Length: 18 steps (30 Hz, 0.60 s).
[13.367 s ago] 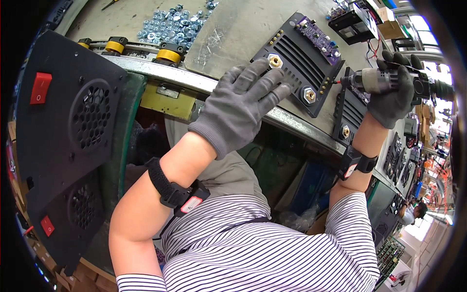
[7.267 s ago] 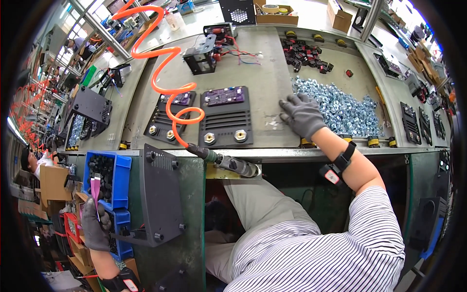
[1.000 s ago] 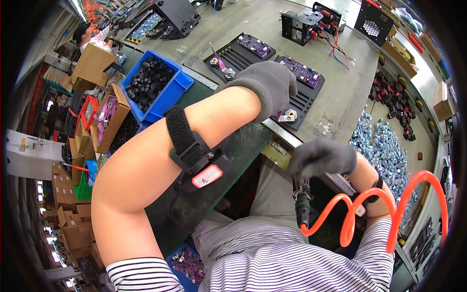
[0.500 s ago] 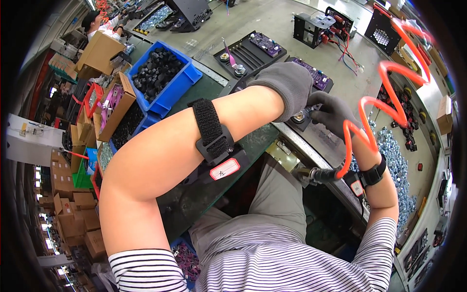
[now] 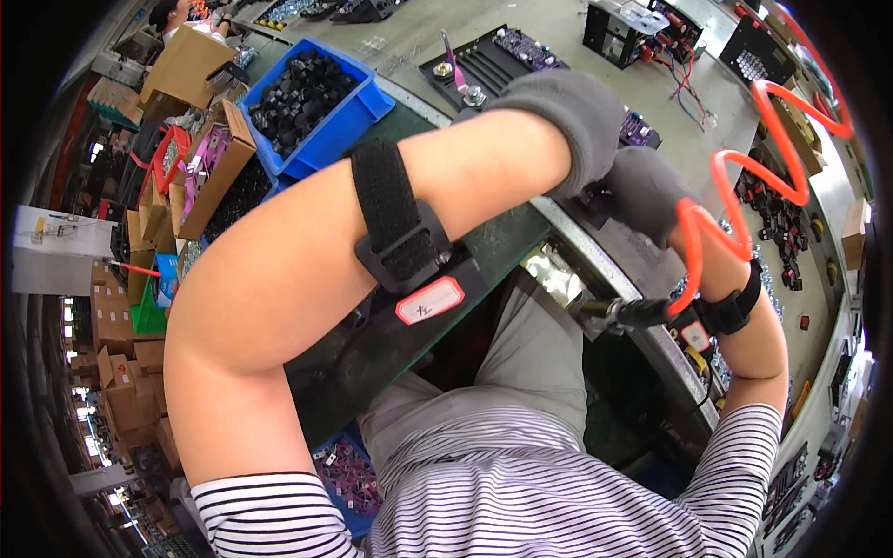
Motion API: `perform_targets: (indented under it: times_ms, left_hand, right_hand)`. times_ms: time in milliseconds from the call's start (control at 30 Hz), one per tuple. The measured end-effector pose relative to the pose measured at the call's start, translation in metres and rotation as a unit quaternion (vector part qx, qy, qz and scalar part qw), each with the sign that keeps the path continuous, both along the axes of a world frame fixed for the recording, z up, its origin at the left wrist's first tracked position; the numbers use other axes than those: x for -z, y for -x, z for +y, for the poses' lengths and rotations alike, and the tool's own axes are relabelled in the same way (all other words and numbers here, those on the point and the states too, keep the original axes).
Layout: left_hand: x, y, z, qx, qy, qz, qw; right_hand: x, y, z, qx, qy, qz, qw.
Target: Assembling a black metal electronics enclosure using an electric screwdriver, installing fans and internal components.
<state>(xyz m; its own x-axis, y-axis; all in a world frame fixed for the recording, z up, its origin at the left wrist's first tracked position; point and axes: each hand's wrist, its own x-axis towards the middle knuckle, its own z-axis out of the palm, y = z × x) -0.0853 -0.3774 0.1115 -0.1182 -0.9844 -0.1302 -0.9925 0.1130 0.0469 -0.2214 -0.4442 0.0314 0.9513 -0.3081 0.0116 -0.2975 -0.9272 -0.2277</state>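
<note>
My left hand (image 5: 572, 121), in a grey glove, reaches over the bench with its back toward me; its fingers are hidden. Close beside it is my right hand (image 5: 646, 193), also gloved, bent over a dark part (image 5: 586, 206) at the bench edge. The right fingers are blurred and partly covered, so what they hold does not show. A purple circuit board (image 5: 640, 132) pokes out beyond the left glove. Farther off lies a black panel (image 5: 484, 74) carrying another purple board (image 5: 526, 48), a purple strip (image 5: 453, 60) and a metal nut (image 5: 474, 96).
A coiled orange-red hose (image 5: 763, 177) hangs at the right, near my right forearm. Blue bins (image 5: 372, 107) of black parts stand at the left, beside cardboard boxes (image 5: 186, 70). A black housing with wires (image 5: 619, 37) sits farther back. Another person (image 5: 172, 19) is at far left.
The view has shifted, so the bench and bins sit higher. My hands stay close together at the bench edge; the right glove has turned, and its fingers show less.
</note>
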Motion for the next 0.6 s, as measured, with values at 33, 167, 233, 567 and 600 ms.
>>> perform_targets:
  times_ms: [33, 167, 233, 567, 600]
  left_hand:
    - [0.0, -0.001, -0.001, -0.007, -0.01, -0.01, 1.0]
    - [-0.003, -0.005, 0.005, 0.002, -0.003, -0.018, 1.0]
    - [-0.011, -0.005, 0.014, 0.005, 0.016, -0.025, 1.0]
    - [-0.081, -0.055, 0.124, 0.043, 0.232, 0.007, 0.972]
    - [-0.088, -0.062, 0.147, -0.004, 0.208, 0.002, 0.978]
  right_hand:
    - [-0.002, -0.003, 0.0, 0.027, -0.001, 0.038, 0.999]
    - [-0.006, -0.01, 0.01, 0.102, 0.027, 0.106, 0.989]
    - [-0.008, -0.006, 0.014, 0.121, 0.059, 0.114, 0.984]
    - [-0.006, -0.005, 0.018, 0.183, -0.03, 0.061, 0.981]
    - [-0.008, -0.005, 0.019, 0.188, -0.021, 0.074, 0.979]
